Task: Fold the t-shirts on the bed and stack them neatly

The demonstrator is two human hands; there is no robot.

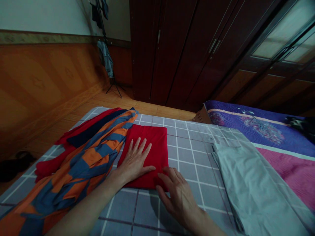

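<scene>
A red cloth (157,144), folded into a neat rectangle, lies flat on a grey checked bed cover (183,167). My left hand (134,160) is spread flat on its left half, fingers pointing away from me. At the cloth's near right corner is my right hand (176,190), its fingers loosely bent and the thumb apart from them. It appears to hold nothing; whether its fingertips press on the cloth is hard to tell. Close on the left, an orange and blue patterned garment (94,160) lies bunched lengthwise, beside red and navy clothing (91,132).
A pale grey-green folded cloth (251,183) lies on the right. Behind it is a purple and pink floral bedspread (246,123) with a dark item on it. A dark wardrobe (172,49) stands beyond the bed, with a clothes stand (104,49) at the back left.
</scene>
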